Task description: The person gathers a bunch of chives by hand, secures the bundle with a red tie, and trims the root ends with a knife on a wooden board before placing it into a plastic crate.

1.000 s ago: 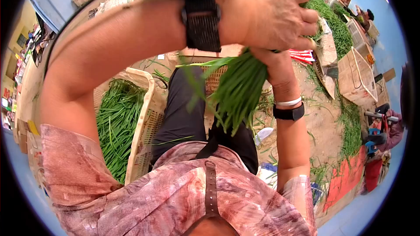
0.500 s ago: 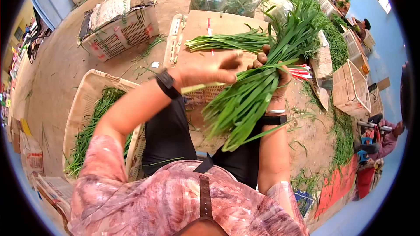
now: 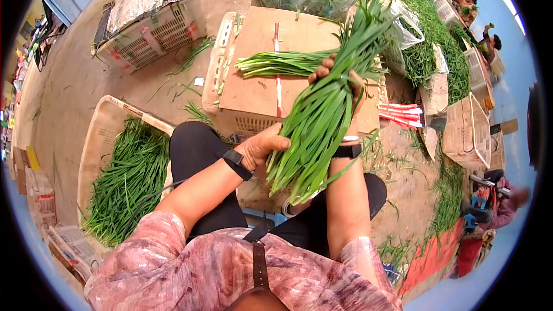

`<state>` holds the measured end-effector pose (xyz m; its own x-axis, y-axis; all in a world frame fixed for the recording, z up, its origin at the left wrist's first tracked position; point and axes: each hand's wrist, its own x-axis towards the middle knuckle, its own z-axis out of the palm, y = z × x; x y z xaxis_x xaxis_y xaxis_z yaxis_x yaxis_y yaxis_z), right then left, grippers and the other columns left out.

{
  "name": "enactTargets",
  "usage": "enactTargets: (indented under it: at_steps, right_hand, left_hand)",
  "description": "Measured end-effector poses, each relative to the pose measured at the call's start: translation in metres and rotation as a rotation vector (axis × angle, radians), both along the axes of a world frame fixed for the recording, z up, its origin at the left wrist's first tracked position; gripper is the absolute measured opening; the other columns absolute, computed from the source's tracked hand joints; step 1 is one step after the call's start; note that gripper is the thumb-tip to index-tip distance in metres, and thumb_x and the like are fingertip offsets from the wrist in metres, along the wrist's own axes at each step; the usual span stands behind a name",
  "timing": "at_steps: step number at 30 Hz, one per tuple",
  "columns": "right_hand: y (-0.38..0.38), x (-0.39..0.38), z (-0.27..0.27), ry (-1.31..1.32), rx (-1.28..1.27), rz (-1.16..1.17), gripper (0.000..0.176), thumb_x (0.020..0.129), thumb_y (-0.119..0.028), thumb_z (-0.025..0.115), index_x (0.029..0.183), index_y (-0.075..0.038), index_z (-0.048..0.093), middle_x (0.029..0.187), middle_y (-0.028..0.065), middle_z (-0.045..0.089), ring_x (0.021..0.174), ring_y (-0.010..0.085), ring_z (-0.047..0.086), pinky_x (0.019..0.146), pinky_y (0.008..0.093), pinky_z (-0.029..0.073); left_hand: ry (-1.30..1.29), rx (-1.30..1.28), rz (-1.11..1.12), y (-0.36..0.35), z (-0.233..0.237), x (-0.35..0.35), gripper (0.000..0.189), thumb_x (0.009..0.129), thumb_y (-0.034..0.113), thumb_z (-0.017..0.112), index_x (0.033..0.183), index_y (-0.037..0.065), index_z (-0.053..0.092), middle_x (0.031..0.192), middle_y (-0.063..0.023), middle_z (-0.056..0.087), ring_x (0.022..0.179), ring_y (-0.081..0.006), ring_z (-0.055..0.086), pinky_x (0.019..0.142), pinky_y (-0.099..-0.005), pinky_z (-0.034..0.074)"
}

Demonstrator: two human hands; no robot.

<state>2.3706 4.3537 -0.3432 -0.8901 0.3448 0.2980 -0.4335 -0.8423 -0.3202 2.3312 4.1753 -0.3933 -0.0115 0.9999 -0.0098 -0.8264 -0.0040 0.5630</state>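
The left hand (image 3: 262, 147) has dropped from above the right hand (image 3: 334, 78), where it covered the leaf bunch (image 3: 322, 121), and now rests against the bunch's lower end, below the right hand. The bunch's leaf tips now fan out above the right hand.

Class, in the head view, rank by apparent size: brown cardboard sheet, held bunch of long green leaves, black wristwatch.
1. brown cardboard sheet
2. held bunch of long green leaves, nearer the camera, so that gap is unsure
3. black wristwatch, clearly smallest
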Motion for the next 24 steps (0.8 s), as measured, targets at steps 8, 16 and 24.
enactTargets:
  at_steps: [8, 16, 24]
  right_hand:
    - [0.089, -0.009, -0.042, -0.924, 0.483, -0.138, 0.044, 0.091, -0.045, 0.047, 0.109, -0.006, 0.056, 0.090, 0.0045, 0.064, 0.073, 0.0174, 0.059, 0.057, 0.0318, 0.048]
    - [0.020, 0.067, -0.040, -0.845, -0.098, -0.033, 0.053, 0.092, -0.045, 0.041, 0.117, 0.002, 0.049, 0.110, 0.0192, 0.057, 0.102, 0.0277, 0.056, 0.085, 0.0425, 0.048]
    - [-0.015, 0.040, -0.024, -0.979, 0.764, -0.259, 0.054, 0.085, -0.032, 0.063, 0.127, -0.003, 0.046, 0.117, 0.0105, 0.056, 0.105, 0.0217, 0.054, 0.089, 0.0353, 0.045]
  left_hand:
    - [-0.550, -0.009, 0.044, 0.061, -0.026, -0.052, 0.045, 0.079, 0.018, 0.069, 0.116, -0.001, 0.053, 0.111, -0.0182, 0.061, 0.100, -0.0308, 0.061, 0.092, -0.0473, 0.047]
    - [-0.635, -0.003, 0.214, 0.058, -0.040, -0.035, 0.038, 0.081, 0.012, 0.065, 0.114, -0.002, 0.053, 0.107, -0.0168, 0.062, 0.096, -0.0293, 0.062, 0.089, -0.0448, 0.050]
    - [0.242, -0.254, 0.484, 0.060, 0.006, -0.018, 0.038, 0.075, 0.004, 0.070, 0.110, -0.001, 0.056, 0.102, -0.0085, 0.063, 0.087, -0.0179, 0.062, 0.078, -0.0320, 0.052]
